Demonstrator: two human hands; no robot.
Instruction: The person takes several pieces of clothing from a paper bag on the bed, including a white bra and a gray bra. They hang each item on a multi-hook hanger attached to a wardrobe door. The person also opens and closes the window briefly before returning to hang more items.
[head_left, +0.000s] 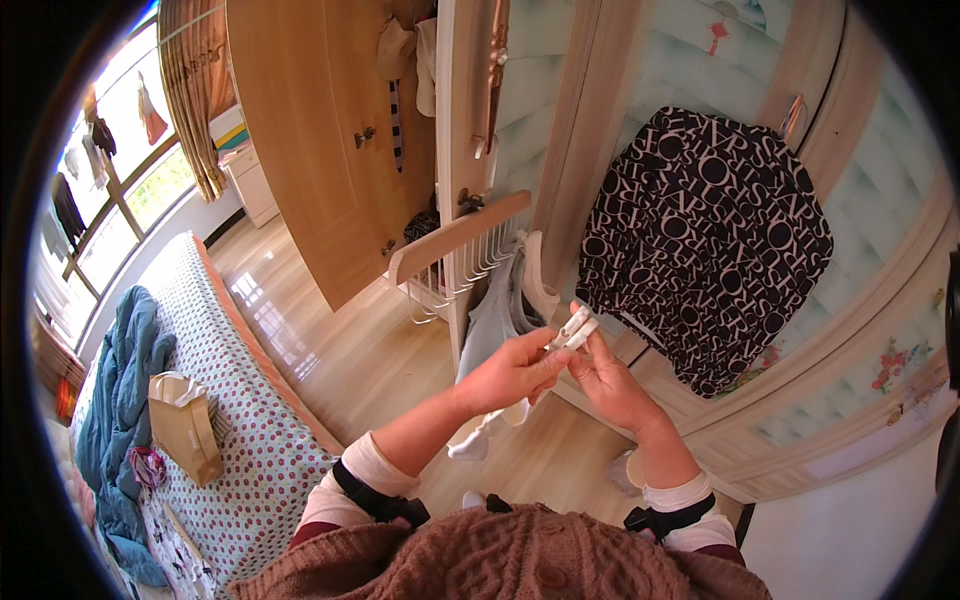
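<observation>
Both my hands meet in front of me, fingers pinched together around a small white clip-like piece [574,328]. My left hand [515,370] closes on it from the left, and my right hand [608,385] grips it from the right. Its exact kind is hard to make out. Below my left hand hangs a white cloth [468,440], shaped like a sock; whether that hand holds it, I cannot tell. Just beyond my hands, a grey garment [490,320] hangs by the rack.
A wooden rack with metal hooks [460,235] juts out ahead, beside an open wardrobe door [320,150]. A black patterned shirt [705,240] hangs on the right-hand wardrobe. At left, a bed [265,440] bears a paper bag [185,430] and a teal quilt [125,430].
</observation>
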